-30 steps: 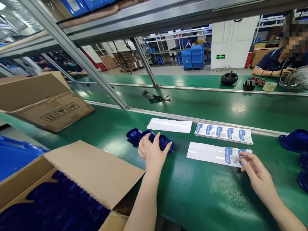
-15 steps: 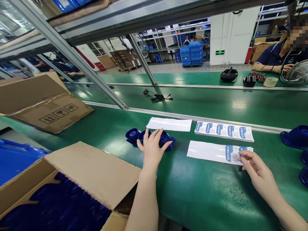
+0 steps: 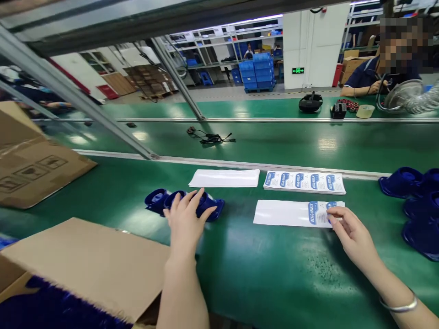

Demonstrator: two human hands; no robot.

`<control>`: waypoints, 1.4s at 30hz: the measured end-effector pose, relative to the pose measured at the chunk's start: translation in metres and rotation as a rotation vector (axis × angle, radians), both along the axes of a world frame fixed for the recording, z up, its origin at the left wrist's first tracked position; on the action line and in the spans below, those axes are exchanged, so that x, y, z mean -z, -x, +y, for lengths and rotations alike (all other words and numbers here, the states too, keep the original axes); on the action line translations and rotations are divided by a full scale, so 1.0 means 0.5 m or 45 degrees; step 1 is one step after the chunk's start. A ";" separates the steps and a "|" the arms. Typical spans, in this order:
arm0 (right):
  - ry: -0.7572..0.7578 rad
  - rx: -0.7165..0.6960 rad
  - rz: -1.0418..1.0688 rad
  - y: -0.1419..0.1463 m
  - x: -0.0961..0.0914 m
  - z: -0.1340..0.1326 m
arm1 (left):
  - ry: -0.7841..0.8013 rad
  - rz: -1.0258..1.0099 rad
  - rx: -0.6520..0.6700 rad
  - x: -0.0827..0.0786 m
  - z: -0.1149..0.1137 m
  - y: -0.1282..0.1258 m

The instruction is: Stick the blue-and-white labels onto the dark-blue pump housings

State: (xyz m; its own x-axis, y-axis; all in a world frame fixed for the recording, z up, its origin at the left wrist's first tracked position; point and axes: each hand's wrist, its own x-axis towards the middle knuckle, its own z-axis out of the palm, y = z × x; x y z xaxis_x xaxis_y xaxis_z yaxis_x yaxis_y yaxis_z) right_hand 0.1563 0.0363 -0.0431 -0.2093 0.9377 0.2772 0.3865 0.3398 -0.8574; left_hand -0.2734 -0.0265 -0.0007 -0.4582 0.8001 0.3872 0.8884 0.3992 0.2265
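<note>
My left hand (image 3: 185,224) rests over a short row of dark blue plastic parts (image 3: 157,199), fingers spread and thumb at the right-hand part's flange. It partly hides the parts, and I see no firm hold. At the right end of a white label strip (image 3: 279,213), my right hand (image 3: 353,235) pinches a blue-and-white printed label between thumb and index finger. Printed labels show only at this end; the rest of the strip is plain white. Behind it lies a stack of printed label sheets (image 3: 304,182), with blank white strips (image 3: 224,178) to its left.
More dark blue parts (image 3: 427,230) stand at the right edge. An open cardboard box (image 3: 92,260) of blue parts is at lower left, another carton (image 3: 37,164) behind it. A metal post (image 3: 103,114) slants down to the bench. Black cables (image 3: 211,138) lie beyond the rail; a person sits opposite.
The view has swung to the right, so everything appears further left. Both hands keep nearly the same places, the left over the blue parts, the right at the label strip's end.
</note>
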 end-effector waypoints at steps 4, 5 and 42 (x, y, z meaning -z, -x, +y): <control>-0.288 0.062 -0.179 -0.009 -0.002 0.024 | -0.075 0.103 0.060 -0.016 0.007 -0.022; -0.349 0.075 -0.244 -0.011 -0.002 0.030 | -0.119 0.133 0.098 -0.020 0.011 -0.040; -0.473 0.434 -0.384 -0.032 -0.038 0.108 | 0.222 -0.414 1.404 0.078 0.083 -0.542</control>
